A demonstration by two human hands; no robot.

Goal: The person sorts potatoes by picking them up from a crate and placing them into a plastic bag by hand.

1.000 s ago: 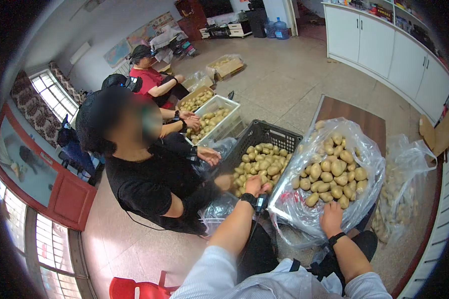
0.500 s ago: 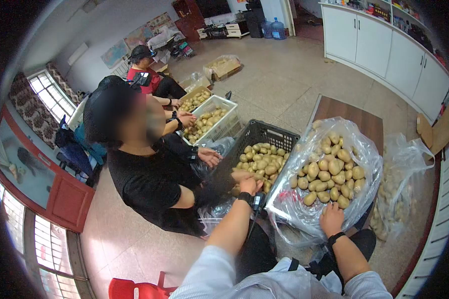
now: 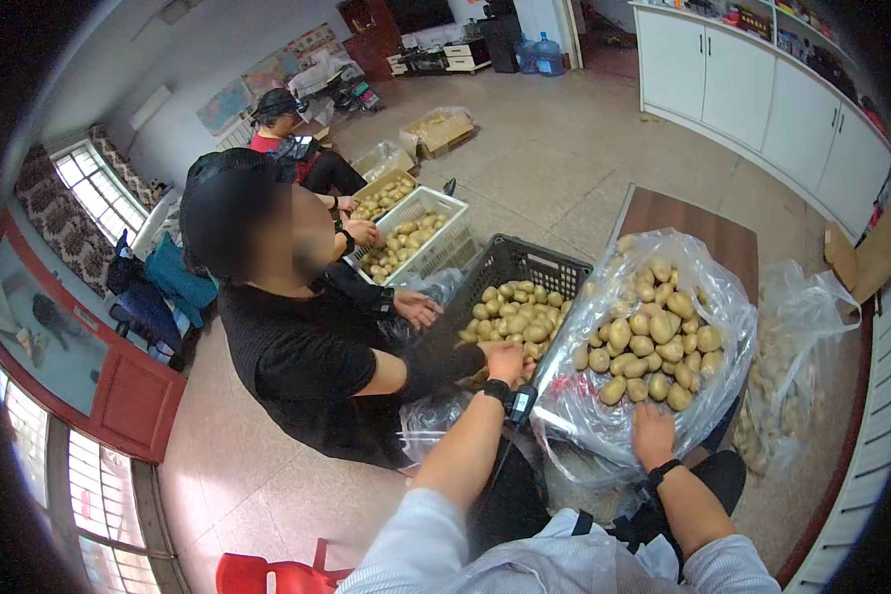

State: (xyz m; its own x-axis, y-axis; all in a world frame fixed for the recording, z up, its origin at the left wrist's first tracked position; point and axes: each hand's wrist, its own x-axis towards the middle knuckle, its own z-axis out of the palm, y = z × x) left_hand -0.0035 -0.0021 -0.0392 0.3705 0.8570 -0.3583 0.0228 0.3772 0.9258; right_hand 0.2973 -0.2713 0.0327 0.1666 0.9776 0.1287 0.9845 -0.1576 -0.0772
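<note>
My left hand [image 3: 506, 364] is at the near end of a black plastic crate [image 3: 517, 249], over the potatoes [image 3: 513, 315] in it. Its fingers are bent downward, and what they hold, if anything, is hidden. A co-worker's forearm [image 3: 444, 368] reaches in right beside it, so the two hands overlap in view. My right hand [image 3: 652, 436] rests with curled fingers at the near side of a clear plastic bag [image 3: 604, 447], just below the heap of potatoes [image 3: 653, 342] on it. Nothing can be made out in its grip.
On my left sits a co-worker in black [image 3: 297, 346]. Beyond stand a white crate [image 3: 447, 236] of potatoes and another person [image 3: 277, 139]. A brown board [image 3: 698, 220] lies under the bag. Another filled plastic bag [image 3: 792, 366] stands right; a red stool [image 3: 257, 574] is at front left.
My left hand has shifted slightly, and the co-worker's blurred hand has moved in beside it. My right hand has drawn back a little from the nearest potatoes.
</note>
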